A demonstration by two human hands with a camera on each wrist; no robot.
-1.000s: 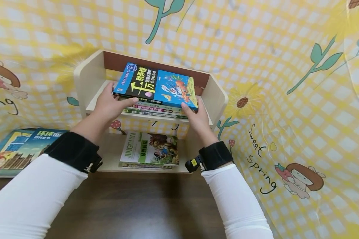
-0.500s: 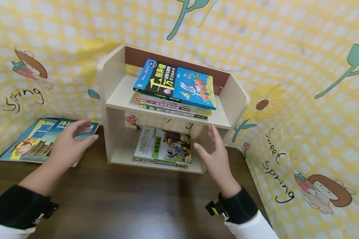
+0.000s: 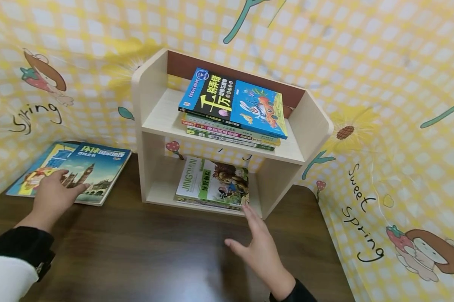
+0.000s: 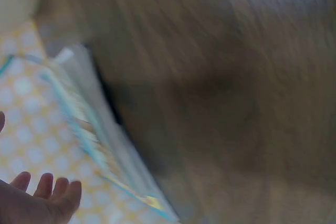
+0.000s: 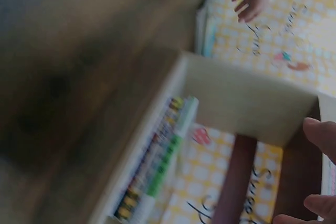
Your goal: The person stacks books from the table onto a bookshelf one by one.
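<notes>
Left to right, head view. Wall cloth (image 3: 381, 84): yellow check, printed "Spring" at left and "Sweet Spring" at right, with strawberry figures and a sunflower. Atlas (image 3: 85, 174): flat on the dark table (image 3: 155, 251) at far left, topmost of the books lying there; Chinese title on a blue band, clock-tower photograph below. Left hand (image 3: 55, 195): fingers straight and spread, resting on the near edge of the atlas, pinching nothing. Shelf (image 3: 147, 96): pale wood, two levels, brown back panel, standing on the table against the cloth. Blue book (image 3: 234, 102): top of the upper-level stack, large Chinese characters on black beside a cartoon rabbit and carrot; the spines under it are too small to read. Green book (image 3: 211, 182): flat on the lower level, spine lettered "JINGDIAN", lion on the cover. Right hand (image 3: 258, 247): fingers extended and apart, thumb out, above the table just before the shelf's lower right corner, a fingertip near the green book's corner; contact cannot be told.

Left wrist view, blurred: the books' page edges beside the check cloth, which the head view shows from above only. Right wrist view, blurred: the lower-level books seen edge-on, and the left hand far off at top.
</notes>
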